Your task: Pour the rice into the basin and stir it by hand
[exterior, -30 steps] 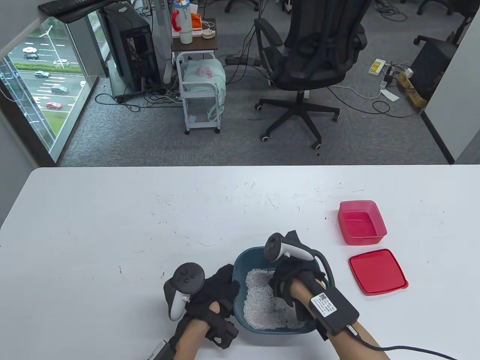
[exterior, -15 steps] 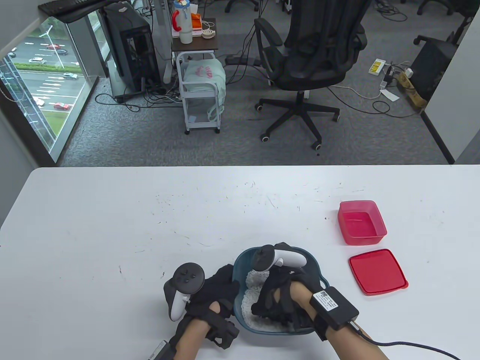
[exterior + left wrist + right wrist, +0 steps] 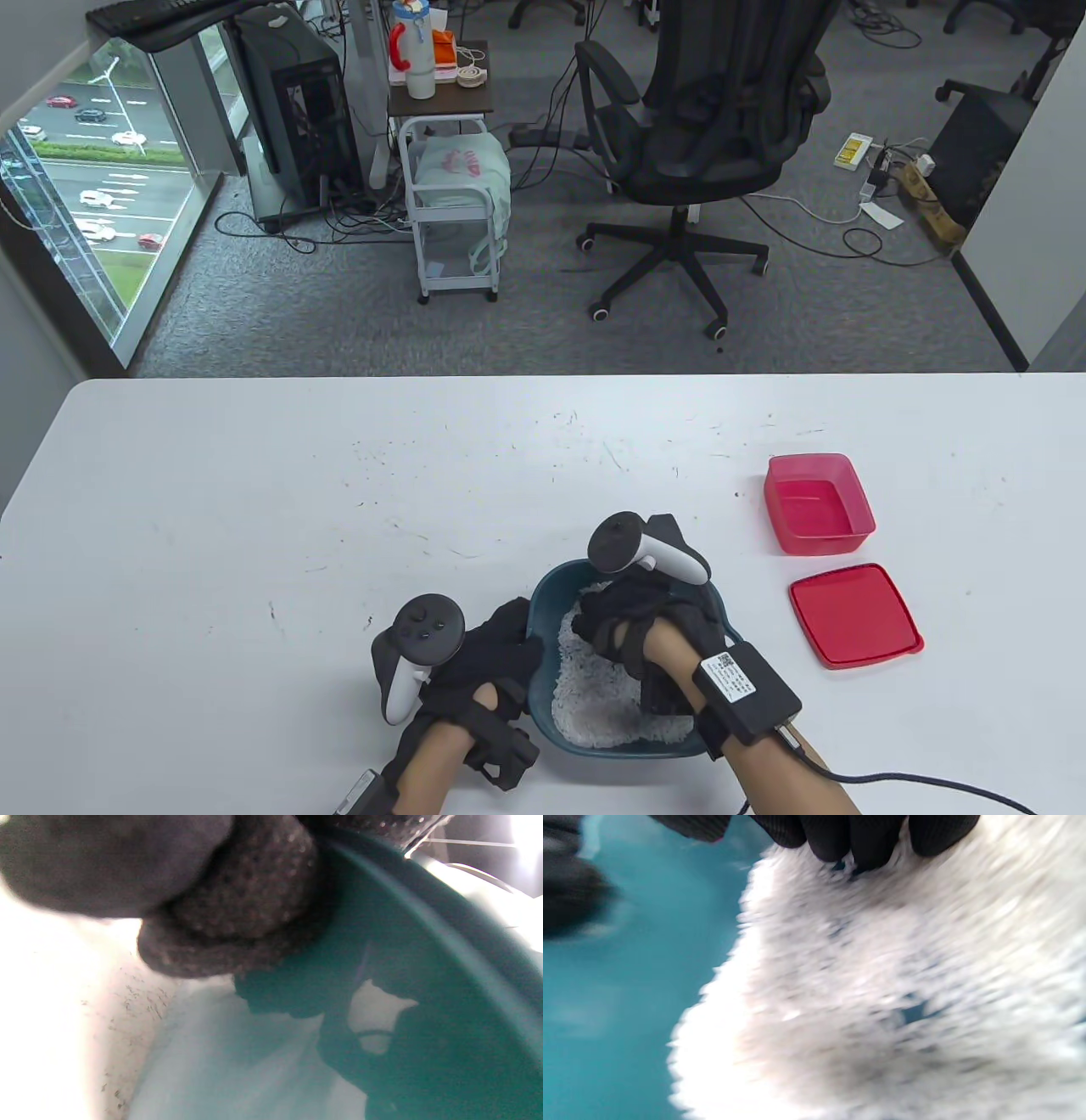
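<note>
Near the tabletop front edge: teal basin with white rice inside. Right hand down in the basin, fingertips touching the rice, grip loosely curled, holding nothing. Left hand against the basin's outer left wall, fingers curled round its rim. Off right: empty red container, red lid beside it.
</note>
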`<state>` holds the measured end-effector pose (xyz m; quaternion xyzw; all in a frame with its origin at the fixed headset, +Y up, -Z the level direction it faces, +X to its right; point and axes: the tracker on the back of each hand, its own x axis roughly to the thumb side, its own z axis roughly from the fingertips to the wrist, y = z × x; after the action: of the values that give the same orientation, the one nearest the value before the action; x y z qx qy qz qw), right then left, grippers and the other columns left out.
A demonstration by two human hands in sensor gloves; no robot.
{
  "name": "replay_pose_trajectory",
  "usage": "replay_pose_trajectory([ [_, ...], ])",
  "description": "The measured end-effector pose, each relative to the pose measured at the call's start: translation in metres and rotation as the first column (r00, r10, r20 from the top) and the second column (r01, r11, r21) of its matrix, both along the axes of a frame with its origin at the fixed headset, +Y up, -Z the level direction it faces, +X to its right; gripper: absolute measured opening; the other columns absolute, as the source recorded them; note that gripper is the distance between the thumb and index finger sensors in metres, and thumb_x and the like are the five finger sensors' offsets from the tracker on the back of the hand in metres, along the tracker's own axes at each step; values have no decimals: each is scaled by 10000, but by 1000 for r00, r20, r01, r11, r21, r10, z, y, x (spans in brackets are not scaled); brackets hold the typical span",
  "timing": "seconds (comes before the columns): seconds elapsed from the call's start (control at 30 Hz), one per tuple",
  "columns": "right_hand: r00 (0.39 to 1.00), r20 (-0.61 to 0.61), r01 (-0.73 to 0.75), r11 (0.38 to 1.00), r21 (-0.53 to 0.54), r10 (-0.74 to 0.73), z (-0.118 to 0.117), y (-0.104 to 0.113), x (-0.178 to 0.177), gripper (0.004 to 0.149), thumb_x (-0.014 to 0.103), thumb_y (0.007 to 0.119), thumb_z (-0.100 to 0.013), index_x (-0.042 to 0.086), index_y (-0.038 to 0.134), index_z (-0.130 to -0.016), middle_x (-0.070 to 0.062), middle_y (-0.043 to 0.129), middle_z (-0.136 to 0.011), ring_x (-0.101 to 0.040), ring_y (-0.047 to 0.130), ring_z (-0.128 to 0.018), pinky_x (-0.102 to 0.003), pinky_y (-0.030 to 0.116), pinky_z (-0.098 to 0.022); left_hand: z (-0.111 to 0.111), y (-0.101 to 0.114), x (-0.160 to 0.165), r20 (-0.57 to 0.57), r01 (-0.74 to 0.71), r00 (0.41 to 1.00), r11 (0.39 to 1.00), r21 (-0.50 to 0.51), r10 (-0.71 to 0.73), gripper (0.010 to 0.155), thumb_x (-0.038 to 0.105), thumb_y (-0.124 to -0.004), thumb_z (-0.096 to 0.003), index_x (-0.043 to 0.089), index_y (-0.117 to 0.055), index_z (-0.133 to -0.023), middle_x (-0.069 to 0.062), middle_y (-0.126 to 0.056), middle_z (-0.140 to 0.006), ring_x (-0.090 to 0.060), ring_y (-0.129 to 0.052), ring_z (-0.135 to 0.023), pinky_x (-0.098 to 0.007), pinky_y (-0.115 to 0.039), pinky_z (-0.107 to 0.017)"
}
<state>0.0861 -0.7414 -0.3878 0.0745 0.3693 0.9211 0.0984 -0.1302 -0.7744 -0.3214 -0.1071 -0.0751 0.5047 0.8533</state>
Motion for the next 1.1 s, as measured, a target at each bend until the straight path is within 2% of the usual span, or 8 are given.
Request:
replay_pose_trajectory([
  [0.1, 976, -36, -215, 976, 21, 215, 5, -2, 3, 668, 424, 728, -376, -24, 727, -871, -296, 823, -826, -488, 900, -666, -611, 764, -427, 0, 0, 0, -7, 2, 1000, 1000, 1, -2, 652, 276, -865, -462, -29, -680, -1008, -316, -849, -894, -146, -1114, -110, -263, -1004, -4],
  [0.23, 942, -96, -325, 945, -28, 321, 20, -6, 1, 678, 428, 736, -365, -88, 802, -800, -335, 932, -704, -495, 999, -509, -589, 822, -324, 1, -1, 0, -19, -6, 1000, 1000, -7, 6, 646, 277, -866, -462, -22, -687, -1005, -310, -856, -891, -143, -1115, -108, -258, -1007, -3],
  [0.37, 924, -165, -358, 933, -47, 346, 34, -14, -5, 679, 435, 745, -348, -133, 877, -696, -343, 1032, -527, -469, 1069, -311, -570, 856, -205, 2, 0, 1, -32, 13, 999, 1000, 3, -13, 643, 277, -866, -462, -24, -693, -1003, -309, -862, -887, -139, -1115, -106, -255, -1008, -1],
  [0.47, 946, -215, -273, 953, -130, 241, 40, -18, -8, 680, 436, 757, -331, -154, 914, -632, -341, 1069, -451, -466, 1085, -242, -569, 863, -165, 2, 0, 0, -38, 6, 999, 1000, -1, -6, 639, 276, -866, -462, -21, -695, -1000, -308, -864, -885, -137, -1115, -106, -253, -1009, -1],
  [0.67, 936, -210, 180, 895, -408, -284, 41, -21, -17, 681, 425, 762, -337, -122, 876, -727, -348, 1021, -592, -514, 1052, -366, -601, 839, -244, 3, 0, 1, -39, 14, 999, 1000, 1, -13, 640, 277, -865, -462, -22, -693, -1001, -308, -862, -885, -138, -1113, -105, -254, -1007, -1],
  [0.83, 886, -118, 341, 804, -488, -448, 29, -23, -28, 699, 420, 746, -351, -81, 738, -839, -328, 869, -789, -528, 947, -595, -625, 785, -393, 2, 0, 1, -28, 20, 999, 1000, 6, -20, 642, 280, -863, -464, -21, -689, -1004, -308, -857, -891, -139, -1111, -110, -255, -1005, -4],
  [1.03, 926, -71, 332, 889, -314, -371, 12, -13, -31, 701, 402, 731, -376, -53, 636, -901, -319, 743, -874, -514, 832, -708, -638, 699, -472, 3, 1, 0, -31, 10, 999, 1000, 6, -10, 633, 271, -865, -467, -21, -699, -1004, -311, -862, -887, -147, -1117, -108, -260, -1009, -2],
  [1.1, 973, -40, 217, 960, -178, -227, 5, -7, -27, 688, 411, 718, -388, 14, 602, -938, -279, 683, -925, -488, 767, -772, -654, 651, -509, 6, 3, 4, -46, 31, 998, 999, 10, -30, 645, 264, -881, -450, -35, -706, -994, -320, -870, -875, -153, -1124, -99, -268, -1014, 7],
])
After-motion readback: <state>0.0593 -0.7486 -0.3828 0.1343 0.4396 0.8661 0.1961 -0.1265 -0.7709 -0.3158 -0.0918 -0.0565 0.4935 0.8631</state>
